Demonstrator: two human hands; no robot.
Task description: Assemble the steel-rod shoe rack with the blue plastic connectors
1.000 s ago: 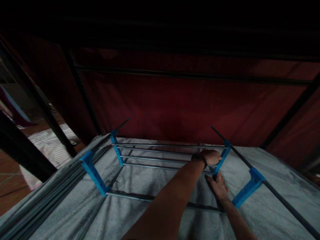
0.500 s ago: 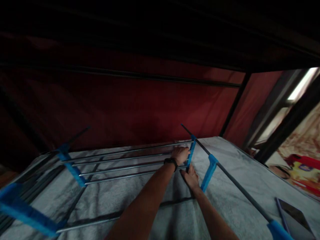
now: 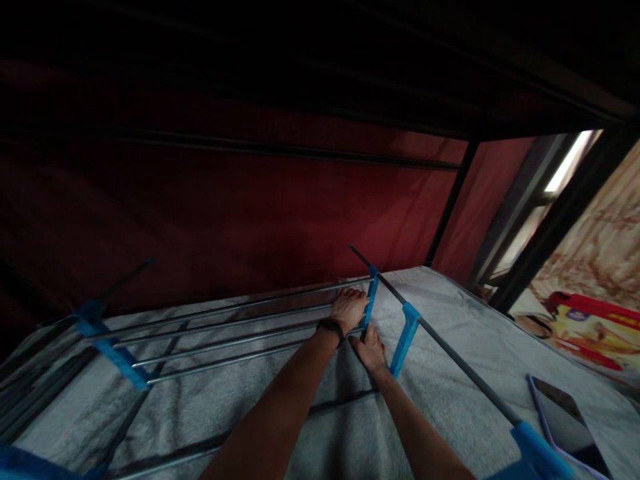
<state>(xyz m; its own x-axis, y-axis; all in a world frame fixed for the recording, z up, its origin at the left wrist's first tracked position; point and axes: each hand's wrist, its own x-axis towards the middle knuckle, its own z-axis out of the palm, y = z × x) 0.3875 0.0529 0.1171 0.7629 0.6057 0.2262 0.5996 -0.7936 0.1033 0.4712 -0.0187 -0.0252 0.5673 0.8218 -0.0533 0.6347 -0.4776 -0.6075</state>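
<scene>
A rack of grey metal rods [image 3: 220, 339] and blue plastic brackets stands on a grey blanket [image 3: 480, 320]. My left hand [image 3: 349, 307], with a dark band at the wrist, is closed around the rod ends where they meet the far right blue bracket [image 3: 371, 293]. Just below, my right hand [image 3: 371, 349] grips the lower end of that same bracket, its fingertips partly hidden. Nearer to me on the right is another blue bracket [image 3: 404, 341], joined to the same long side pole [image 3: 467, 367]. A blue bracket [image 3: 115, 353] holds the rods' left ends.
A phone [image 3: 567, 423] lies on the blanket at right. Beyond it is a red and yellow package [image 3: 595, 327]. Dark frame bars [image 3: 453, 200] and a red cloth [image 3: 250, 220] enclose the back, with a low dark surface overhead. Loose dark rods [image 3: 45, 387] lie at left.
The view has shifted, so the rack, phone and package appear further left. Both hands stay on the same bracket, with the left hand's fingers lying closer over it.
</scene>
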